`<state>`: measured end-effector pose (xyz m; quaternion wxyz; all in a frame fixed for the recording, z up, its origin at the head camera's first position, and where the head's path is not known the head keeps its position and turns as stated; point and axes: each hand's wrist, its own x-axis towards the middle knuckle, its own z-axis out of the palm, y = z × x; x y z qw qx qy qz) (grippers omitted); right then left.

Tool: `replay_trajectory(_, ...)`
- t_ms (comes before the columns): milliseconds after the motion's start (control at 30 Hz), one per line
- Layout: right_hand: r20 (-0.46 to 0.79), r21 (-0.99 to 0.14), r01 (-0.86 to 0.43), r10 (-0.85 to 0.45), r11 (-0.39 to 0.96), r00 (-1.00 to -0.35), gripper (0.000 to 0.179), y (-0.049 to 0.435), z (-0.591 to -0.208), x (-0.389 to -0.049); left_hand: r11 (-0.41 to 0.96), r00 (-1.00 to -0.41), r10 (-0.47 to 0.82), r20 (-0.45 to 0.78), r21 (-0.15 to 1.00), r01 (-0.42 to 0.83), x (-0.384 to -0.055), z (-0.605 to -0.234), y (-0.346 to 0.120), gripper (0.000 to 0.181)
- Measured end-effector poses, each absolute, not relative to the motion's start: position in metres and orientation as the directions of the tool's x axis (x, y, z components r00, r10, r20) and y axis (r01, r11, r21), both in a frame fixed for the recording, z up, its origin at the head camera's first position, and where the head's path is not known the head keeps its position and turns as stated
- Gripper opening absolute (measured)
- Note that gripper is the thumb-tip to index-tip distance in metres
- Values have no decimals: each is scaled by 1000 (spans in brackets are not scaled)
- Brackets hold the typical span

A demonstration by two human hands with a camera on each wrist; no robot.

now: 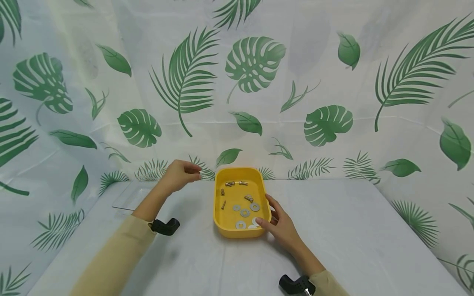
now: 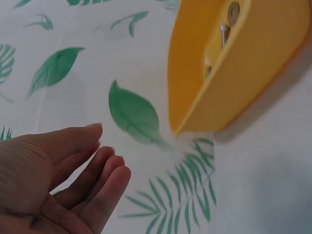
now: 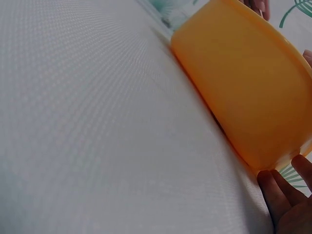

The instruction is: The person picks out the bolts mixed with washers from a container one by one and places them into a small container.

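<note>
A yellow plastic box point(image 1: 242, 233) without a lid stands on the white-covered table. Inside lie several small metal screws point(image 1: 243, 183), mostly toward the far end and left side, and several flat washers point(image 1: 245, 213) toward the near end. My right hand point(image 1: 283, 230) grips the box's near right corner, thumb over the rim and fingers against the outer wall. To the left of the box, my left hand point(image 1: 179, 176) hovers above the table. Its fingers are loosely bent, and nothing shows between thumb and fingertips point(image 2: 119, 173) in the left wrist view.
A clear, flat plastic piece point(image 1: 129, 198) lies at the table's far left, partly behind my left forearm. Behind the table hangs a white cloth point(image 1: 274, 152) printed with green leaves. Black devices point(image 1: 165, 227) are strapped to both wrists.
</note>
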<state>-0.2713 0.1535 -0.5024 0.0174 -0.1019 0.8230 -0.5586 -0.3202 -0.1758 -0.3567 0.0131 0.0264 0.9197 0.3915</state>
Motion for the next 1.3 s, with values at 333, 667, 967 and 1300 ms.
replay_trajectory(333,88,-922,-151,-188,356,-978,84,156,-503,-271,623,-992,121,-28,780,54,-326,-371,-129,30)
replay_trajectory(667,81,-925,-145,-192,350,-978,84,155,-501,-270,594,-983,159,-90,804,23,-331,-384,-94,30)
replay_trajectory(967,89,-924,-156,-201,348,-975,84,153,-504,-273,509,-971,199,-132,861,-12,-336,-398,-74,28)
replay_trajectory(1300,88,-926,-154,-198,344,-976,84,155,-503,-273,544,-965,193,-180,838,-47,-341,-413,-55,28)
